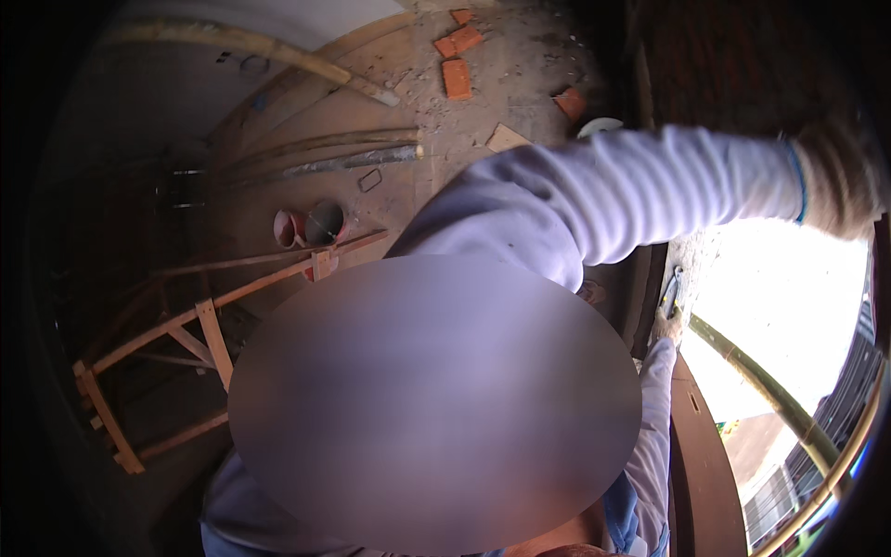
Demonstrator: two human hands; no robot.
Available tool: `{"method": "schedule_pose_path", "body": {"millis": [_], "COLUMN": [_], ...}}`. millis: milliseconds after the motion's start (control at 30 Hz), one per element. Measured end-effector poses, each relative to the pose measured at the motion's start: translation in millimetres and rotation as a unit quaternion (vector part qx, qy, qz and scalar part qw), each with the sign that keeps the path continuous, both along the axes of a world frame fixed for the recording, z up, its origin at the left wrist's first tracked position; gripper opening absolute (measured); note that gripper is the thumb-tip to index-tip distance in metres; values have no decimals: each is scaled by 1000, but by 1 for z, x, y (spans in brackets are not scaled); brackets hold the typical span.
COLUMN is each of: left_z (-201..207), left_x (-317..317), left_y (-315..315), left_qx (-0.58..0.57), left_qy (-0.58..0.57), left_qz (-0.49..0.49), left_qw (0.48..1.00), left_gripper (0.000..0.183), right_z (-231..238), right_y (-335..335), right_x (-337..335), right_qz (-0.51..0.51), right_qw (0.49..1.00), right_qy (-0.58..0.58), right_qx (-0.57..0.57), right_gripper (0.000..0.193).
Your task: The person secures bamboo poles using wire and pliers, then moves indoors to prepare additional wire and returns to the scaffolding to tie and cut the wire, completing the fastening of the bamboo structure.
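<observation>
My left arm, in a pale lilac sleeve, stretches across to the upper right. At its end my left hand (840,181), in a brown work glove with a blue cuff edge, is smeared by motion. Its fingers cannot be made out, nor whether anything is in them. Lower down, my right hand (667,325) is closed around a hand tool like pliers (673,290), with grey metal and a touch of yellow. That hand and tool are at the ledge (685,255) of a bright opening. A blurred oval hides the middle of the view.
Bamboo poles (761,385) cross outside the opening, above a brown wooden board (701,446). On the left stands a wooden frame (213,334), with buckets (325,223) behind it. Broken orange bricks (456,80), a grey pipe (353,161) and more poles lie on the dusty floor.
</observation>
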State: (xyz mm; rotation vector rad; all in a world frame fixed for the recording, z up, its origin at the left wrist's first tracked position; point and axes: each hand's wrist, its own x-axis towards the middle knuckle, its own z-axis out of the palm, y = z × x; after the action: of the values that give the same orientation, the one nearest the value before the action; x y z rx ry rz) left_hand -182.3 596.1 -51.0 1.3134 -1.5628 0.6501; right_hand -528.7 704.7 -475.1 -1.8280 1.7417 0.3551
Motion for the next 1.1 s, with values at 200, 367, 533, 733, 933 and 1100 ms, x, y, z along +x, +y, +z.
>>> {"method": "schedule_pose_path", "body": {"millis": [200, 367, 533, 733, 933, 1100], "left_z": [-183, -269, -280, -287, -206, -240], "left_x": [65, 225, 294, 251, 200, 155], "left_y": [360, 728, 944, 859, 761, 824], "left_qx": [708, 785, 547, 442, 405, 77], "left_qy": [31, 327, 503, 662, 704, 798], "left_qz": [-251, 219, 548, 455, 285, 454], "left_qw": [659, 478, 383, 400, 509, 389], "left_gripper": [40, 42, 47, 59, 53, 44], "right_z": [21, 11, 22, 45, 65, 82], "right_y": [125, 213, 180, 102, 21, 23], "right_x": [27, 49, 137, 300, 514, 739], "right_qz": [-164, -81, 95, 175, 129, 165], "right_qw": [922, 923, 945, 938, 952, 888], "right_qy": [-241, -223, -76, -36, -5, -101], "right_qx": [254, 302, 303, 297, 278, 418], "right_gripper": [39, 34, 28, 22, 16, 13]}}
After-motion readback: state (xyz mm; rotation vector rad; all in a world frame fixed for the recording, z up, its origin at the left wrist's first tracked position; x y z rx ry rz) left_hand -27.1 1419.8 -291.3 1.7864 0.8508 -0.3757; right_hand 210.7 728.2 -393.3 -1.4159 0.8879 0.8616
